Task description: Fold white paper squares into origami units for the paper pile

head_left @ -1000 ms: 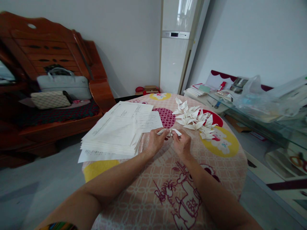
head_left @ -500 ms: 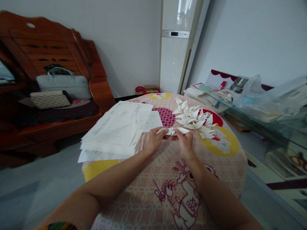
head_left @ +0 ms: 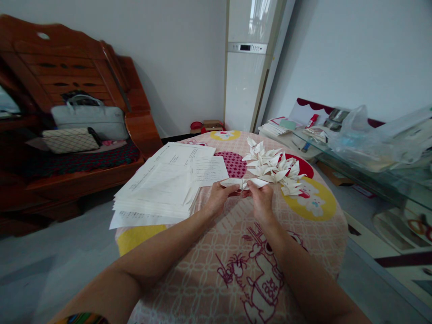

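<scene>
Near the middle of a round, cloth-covered table (head_left: 199,274), I had a small piece of folded white paper (head_left: 236,182) spread sideways between two bare hands. The left hand (head_left: 218,198) gripped its left part, the thumb laid over the near edge and the other fingers partly hidden beneath; the right hand (head_left: 262,198) pinched its right part in like manner. The fingers of both were thus clamped on the paper, one pointed end of which reached past the right thumb. Whether the paper touched the table, I could not tell. Beyond the right hand and near it, I saw a cluster of folded paper shapes (head_left: 273,165), several overlapping, with pointed tips. To the left lay a thick stack of printed sheets (head_left: 165,180), its edges uneven, with a smaller sheet (head_left: 211,170) at its right side, near the left hand.
</scene>
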Available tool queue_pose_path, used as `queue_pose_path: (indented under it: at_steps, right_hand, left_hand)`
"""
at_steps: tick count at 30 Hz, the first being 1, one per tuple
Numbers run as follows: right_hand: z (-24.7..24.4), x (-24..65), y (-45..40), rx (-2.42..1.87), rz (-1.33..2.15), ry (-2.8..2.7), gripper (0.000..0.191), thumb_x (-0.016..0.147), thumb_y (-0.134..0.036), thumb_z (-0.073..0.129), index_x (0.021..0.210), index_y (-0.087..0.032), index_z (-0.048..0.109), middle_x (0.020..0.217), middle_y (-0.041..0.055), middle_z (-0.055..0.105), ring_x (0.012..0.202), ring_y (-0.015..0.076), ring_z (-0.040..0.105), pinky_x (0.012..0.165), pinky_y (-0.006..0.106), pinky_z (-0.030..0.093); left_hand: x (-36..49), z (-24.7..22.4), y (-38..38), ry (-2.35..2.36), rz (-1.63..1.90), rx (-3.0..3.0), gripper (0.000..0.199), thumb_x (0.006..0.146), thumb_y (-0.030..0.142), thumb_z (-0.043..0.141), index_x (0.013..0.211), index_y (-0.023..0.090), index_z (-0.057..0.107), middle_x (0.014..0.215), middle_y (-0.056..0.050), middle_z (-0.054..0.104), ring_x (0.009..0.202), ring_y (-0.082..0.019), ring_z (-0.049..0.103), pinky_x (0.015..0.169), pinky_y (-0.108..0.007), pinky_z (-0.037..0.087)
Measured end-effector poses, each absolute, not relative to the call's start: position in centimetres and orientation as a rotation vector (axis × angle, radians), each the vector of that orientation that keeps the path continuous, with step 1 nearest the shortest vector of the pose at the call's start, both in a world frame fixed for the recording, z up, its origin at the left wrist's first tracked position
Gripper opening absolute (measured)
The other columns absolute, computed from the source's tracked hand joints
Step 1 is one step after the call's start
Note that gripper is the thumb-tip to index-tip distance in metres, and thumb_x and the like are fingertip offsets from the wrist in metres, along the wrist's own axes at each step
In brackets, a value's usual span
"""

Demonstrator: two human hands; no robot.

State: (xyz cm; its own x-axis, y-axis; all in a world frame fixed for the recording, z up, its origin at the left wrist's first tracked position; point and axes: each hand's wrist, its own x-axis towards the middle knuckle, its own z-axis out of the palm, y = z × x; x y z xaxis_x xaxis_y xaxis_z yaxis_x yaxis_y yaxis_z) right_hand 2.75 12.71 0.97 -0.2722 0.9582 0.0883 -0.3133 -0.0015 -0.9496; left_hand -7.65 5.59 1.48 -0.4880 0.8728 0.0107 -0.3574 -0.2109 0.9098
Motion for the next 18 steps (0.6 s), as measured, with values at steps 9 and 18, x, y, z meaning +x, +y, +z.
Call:
queue_pose_path:
  at_steps: [9,18]
  right_hand:
    - [0.33,2.71,12.79,-0.827,1.447,-1.311,0.021,0.07,-0.036,0.07,0.067,-0.015,0.068,0.051,0.0008,0.066,0.043,0.0157,0.06,0.046,0.027,0.05]
    - [0.28,2.66,12.66,-0.798,1.48,-1.259,0.023,0.071,-0.039,0.068,0.071,-0.015,0.069,0.053,0.0008,0.066,0.046,0.0166,0.06,0.045,0.027,0.05]
  left_hand:
    - [-7.44,1.48,5.69,1.256,1.845,0.54,0.02,0.061,0.028,0.074,0.074,0.012,0.073,0.072,-0.006,0.073,0.061,-0.017,0.066,0.065,-0.03,0.056]
    - [-7.38,1.48,5.66,1.315,1.894,0.531,0.017,0.064,0.027,0.071,0.076,0.015,0.073,0.076,-0.005,0.074,0.062,-0.018,0.067,0.065,-0.031,0.056]
